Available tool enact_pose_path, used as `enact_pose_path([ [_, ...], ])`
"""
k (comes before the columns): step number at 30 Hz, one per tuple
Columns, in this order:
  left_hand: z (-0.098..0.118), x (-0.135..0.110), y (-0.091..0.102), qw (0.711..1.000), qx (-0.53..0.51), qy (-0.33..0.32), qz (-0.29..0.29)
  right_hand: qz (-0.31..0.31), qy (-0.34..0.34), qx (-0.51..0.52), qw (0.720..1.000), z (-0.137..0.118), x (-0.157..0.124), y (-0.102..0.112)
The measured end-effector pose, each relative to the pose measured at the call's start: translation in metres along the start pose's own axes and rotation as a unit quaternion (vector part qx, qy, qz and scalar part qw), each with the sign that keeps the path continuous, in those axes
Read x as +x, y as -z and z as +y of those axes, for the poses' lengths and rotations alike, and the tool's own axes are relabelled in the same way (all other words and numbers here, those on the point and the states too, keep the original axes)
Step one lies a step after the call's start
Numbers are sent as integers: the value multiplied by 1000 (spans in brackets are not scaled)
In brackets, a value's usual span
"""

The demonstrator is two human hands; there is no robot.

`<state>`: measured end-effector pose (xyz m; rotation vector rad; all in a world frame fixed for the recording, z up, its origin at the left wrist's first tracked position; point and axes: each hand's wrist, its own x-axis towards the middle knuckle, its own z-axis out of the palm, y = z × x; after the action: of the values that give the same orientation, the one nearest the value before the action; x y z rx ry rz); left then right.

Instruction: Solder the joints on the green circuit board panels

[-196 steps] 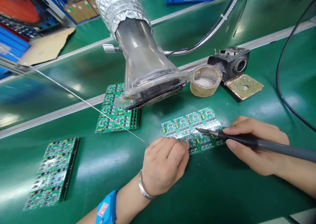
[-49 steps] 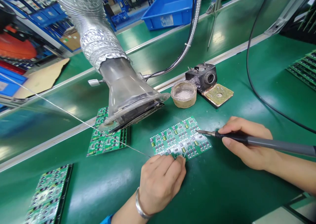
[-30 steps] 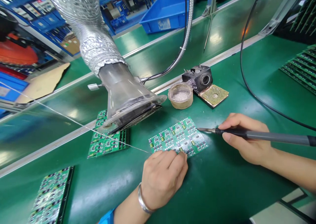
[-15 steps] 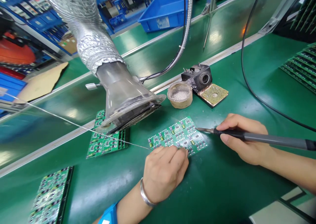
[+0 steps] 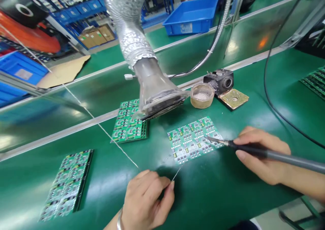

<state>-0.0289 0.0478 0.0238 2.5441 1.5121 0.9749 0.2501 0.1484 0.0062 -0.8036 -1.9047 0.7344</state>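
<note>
A green circuit board (image 5: pixel 194 140) with several rows of small parts lies flat on the bench. My right hand (image 5: pixel 264 155) is closed round a soldering iron (image 5: pixel 274 154), whose tip is over the board's right half; whether it touches cannot be told. Below the board's near edge, my left hand (image 5: pixel 148 198) pinches a thin solder wire (image 5: pixel 176 174) between thumb and finger. The wire's short free end points up toward the board, apart from it. Its long part runs from behind the hand up to the far left.
A fume extractor hood (image 5: pixel 159 91) hangs behind the board. Stacked circuit boards (image 5: pixel 129 121) lie under its left side, with another stack (image 5: pixel 67 182) nearer left. A round pot (image 5: pixel 202 95) and an iron stand (image 5: pixel 219 81) with a sponge (image 5: pixel 234 99) stand behind. A black cable (image 5: pixel 266 81) loops at right.
My left hand has drawn back from the board toward me with the solder wire, baring the board's near side. The iron's tip has shifted inward over the board. The camera view has turned left.
</note>
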Motion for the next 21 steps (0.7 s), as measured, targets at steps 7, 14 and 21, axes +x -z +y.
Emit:
enact_pose_path([
  [7,3,-16,4,999,11,-36,16,-59,-20,46,997,-30,-12,-43],
  [14,1,-20,3,998,21,-41,39,-82,-18,18,996,-33,-14,-47],
  [21,1,-20,2,998,35,-38,37,-115,16,14,993,-33,-11,-51],
])
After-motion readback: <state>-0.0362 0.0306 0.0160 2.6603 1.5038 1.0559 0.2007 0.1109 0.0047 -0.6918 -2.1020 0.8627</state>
